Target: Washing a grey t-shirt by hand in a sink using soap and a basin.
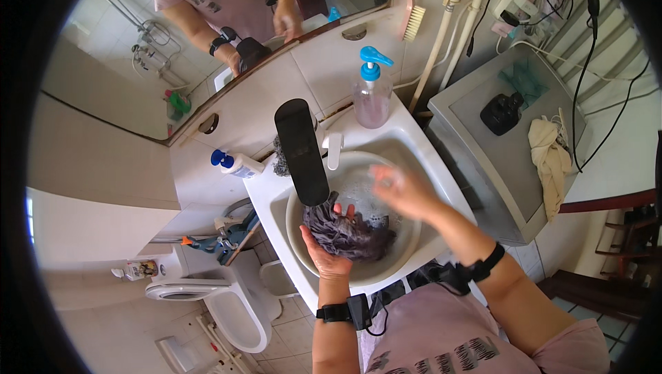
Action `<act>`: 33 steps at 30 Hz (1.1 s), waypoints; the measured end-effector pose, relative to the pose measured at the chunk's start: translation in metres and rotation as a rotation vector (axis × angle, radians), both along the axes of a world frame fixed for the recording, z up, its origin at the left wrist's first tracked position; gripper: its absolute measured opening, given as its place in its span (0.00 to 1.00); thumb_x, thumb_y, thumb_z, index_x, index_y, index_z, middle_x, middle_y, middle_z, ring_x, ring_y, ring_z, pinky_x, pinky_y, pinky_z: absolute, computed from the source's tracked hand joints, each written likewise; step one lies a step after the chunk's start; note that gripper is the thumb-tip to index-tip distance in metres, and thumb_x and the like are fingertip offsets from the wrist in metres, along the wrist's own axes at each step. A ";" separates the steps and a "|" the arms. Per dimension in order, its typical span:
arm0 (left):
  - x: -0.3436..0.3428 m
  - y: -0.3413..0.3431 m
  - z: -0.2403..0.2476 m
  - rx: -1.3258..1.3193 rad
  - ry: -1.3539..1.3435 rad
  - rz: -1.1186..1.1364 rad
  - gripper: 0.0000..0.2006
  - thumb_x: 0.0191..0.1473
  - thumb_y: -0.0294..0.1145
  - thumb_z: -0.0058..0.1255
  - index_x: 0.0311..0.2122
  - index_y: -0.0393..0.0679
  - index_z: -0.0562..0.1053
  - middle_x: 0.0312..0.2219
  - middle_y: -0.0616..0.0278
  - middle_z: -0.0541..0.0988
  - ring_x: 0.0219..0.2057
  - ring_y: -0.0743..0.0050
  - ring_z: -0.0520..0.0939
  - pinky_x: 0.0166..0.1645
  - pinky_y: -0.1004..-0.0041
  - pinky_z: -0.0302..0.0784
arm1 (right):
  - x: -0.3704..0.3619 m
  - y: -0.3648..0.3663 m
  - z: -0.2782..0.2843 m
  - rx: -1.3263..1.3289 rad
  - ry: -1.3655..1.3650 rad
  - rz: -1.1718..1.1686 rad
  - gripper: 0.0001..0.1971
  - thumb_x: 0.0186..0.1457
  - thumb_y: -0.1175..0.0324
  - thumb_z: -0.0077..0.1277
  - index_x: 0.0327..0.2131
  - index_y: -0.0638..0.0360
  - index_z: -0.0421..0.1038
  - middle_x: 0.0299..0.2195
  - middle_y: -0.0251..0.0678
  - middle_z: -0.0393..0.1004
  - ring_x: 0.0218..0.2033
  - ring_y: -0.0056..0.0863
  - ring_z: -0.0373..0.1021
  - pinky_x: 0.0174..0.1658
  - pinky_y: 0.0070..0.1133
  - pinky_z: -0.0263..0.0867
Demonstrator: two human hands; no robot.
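Note:
A wet dark grey cloth [348, 233] lies bunched in a pale round basin [414, 243] that sits in the white sink. My left hand [327, 257] holds the cloth from its left side, with fingertips showing through the folds on top. Over the right part of the basin is my right hand [403, 191], apart from the cloth; its fingers are smeared by motion. Suds and water show in the basin beneath it. A long black rounded slab [302, 153] stands in front of the white tap [334, 150] and hides part of the cloth's upper edge.
A clear pump bottle with a blue top [373, 95] stands on the sink's back right corner. At the back left are a white bottle with a blue cap [236, 164] and a grey scouring pad [281, 160]. A grey-topped washing machine [476, 119] is on the right.

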State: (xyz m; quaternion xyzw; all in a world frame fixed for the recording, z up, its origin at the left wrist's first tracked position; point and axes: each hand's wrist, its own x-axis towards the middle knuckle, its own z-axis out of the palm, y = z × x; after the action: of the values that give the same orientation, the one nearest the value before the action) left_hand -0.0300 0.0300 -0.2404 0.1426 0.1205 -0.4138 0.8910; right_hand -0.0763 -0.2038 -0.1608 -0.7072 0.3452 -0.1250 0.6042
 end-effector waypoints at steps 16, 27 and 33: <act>-0.026 -0.011 0.000 -0.037 0.142 -0.169 0.35 0.49 0.65 0.36 0.54 0.48 0.60 0.47 0.55 0.69 0.50 0.46 0.66 0.51 0.51 0.65 | 0.127 -0.097 0.032 -0.873 0.118 -0.121 0.27 0.57 0.51 0.30 0.23 0.61 0.72 0.27 0.48 0.73 0.32 0.48 0.69 0.40 0.34 0.64; -0.026 -0.012 0.007 -0.062 0.157 -0.163 0.35 0.53 0.65 0.22 0.55 0.47 0.59 0.49 0.58 0.67 0.51 0.51 0.66 0.50 0.48 0.64 | 0.051 -0.059 0.023 0.259 -0.362 -0.319 0.24 0.54 0.44 0.37 0.31 0.58 0.68 0.10 0.19 0.47 0.10 0.10 0.42 0.14 0.16 0.35; -0.040 -0.026 -0.020 -0.174 0.223 -0.076 0.33 0.52 0.65 0.27 0.56 0.53 0.57 0.53 0.56 0.63 0.53 0.40 0.62 0.55 0.48 0.58 | -0.038 0.142 -0.050 -0.871 -0.151 0.696 0.22 0.56 0.57 0.40 0.50 0.60 0.62 0.52 0.49 0.60 0.54 0.40 0.58 0.57 0.36 0.48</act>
State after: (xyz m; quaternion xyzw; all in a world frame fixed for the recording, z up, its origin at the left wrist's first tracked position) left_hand -0.0695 0.0040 -0.2609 0.0224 0.1770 -0.4694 0.8648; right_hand -0.1138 -0.0619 -0.2107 -0.9527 -0.0360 -0.0996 0.2850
